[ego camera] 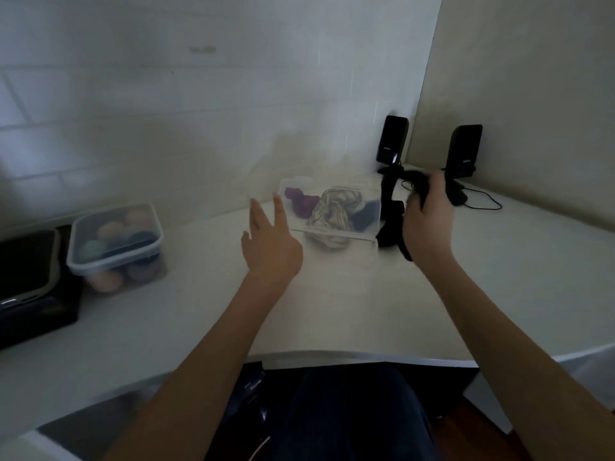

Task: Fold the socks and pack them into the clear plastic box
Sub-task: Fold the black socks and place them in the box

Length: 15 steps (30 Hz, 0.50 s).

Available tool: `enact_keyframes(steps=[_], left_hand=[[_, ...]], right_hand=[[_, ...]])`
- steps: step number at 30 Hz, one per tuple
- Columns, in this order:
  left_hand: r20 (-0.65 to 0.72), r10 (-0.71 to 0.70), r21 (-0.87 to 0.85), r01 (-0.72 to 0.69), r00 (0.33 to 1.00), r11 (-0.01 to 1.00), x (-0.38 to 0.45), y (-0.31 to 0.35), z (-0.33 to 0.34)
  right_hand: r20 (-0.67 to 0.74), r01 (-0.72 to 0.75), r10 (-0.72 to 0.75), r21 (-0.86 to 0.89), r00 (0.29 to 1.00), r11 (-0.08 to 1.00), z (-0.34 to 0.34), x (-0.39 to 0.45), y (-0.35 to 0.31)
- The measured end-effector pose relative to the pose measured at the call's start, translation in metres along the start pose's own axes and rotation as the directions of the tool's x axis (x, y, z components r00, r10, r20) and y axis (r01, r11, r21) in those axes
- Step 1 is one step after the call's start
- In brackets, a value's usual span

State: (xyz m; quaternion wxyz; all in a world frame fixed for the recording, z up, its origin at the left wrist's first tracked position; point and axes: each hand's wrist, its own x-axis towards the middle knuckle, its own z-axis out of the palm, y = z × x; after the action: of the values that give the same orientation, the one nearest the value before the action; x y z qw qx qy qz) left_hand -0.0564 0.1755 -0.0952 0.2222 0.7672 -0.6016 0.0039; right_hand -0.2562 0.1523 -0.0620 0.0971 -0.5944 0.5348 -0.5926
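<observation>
While gripping a black sock (pixel 389 211) in the right hand (pixel 429 221), just right of the clear box (pixel 332 211) at the far side of the table (pixel 332 311): picking-up step. Left hand (pixel 269 241) spread empty beside the box's left wall. Next, probably: fold the sock with both hands, then tuck among the coloured socks (pixel 332 207) inside.

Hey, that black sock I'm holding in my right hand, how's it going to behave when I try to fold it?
Probably floppy: the black sock hangs limp and twisted below the right hand. It looks light, since a loose one-handed grip carries it. It will likely need flattening on the white table first; the left hand is open and free to help.
</observation>
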Motion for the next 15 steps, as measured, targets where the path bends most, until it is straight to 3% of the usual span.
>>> enact_keyframes(steps=[4, 7, 9, 11, 13, 15], left_hand=[[-0.015, 0.137, 0.0, -0.137, 0.99, 0.991, -0.007, 0.017, 0.006], [-0.006, 0.222, -0.253, -0.217, 0.975, 0.943, -0.006, 0.02, 0.005], [0.03, 0.193, -0.608, -0.135, 0.981, 0.782, 0.006, 0.022, -0.004], [0.183, 0.151, -0.869, 0.088, 0.972, 0.488, 0.021, 0.025, -0.017], [0.363, 0.141, -0.918, 0.327, 0.921, 0.224, 0.036, 0.027, -0.026], [0.401, 0.147, -0.914, 0.385, 0.904, 0.128, 0.051, 0.026, -0.026]], right_hand=[[0.151, -0.058, 0.034, 0.158, 0.988, 0.986, 0.033, 0.012, -0.035], [0.377, -0.239, 0.155, 0.185, 0.913, 0.953, 0.06, 0.018, -0.041], [0.51, -0.382, 0.226, 0.224, 0.83, 0.896, 0.073, 0.022, -0.038], [0.607, -0.5, 0.277, 0.232, 0.745, 0.834, 0.082, 0.026, -0.036], [0.685, -0.588, 0.271, 0.28, 0.676, 0.759, 0.09, 0.027, -0.033], [0.707, -0.595, 0.237, 0.311, 0.666, 0.741, 0.096, 0.029, -0.028]])
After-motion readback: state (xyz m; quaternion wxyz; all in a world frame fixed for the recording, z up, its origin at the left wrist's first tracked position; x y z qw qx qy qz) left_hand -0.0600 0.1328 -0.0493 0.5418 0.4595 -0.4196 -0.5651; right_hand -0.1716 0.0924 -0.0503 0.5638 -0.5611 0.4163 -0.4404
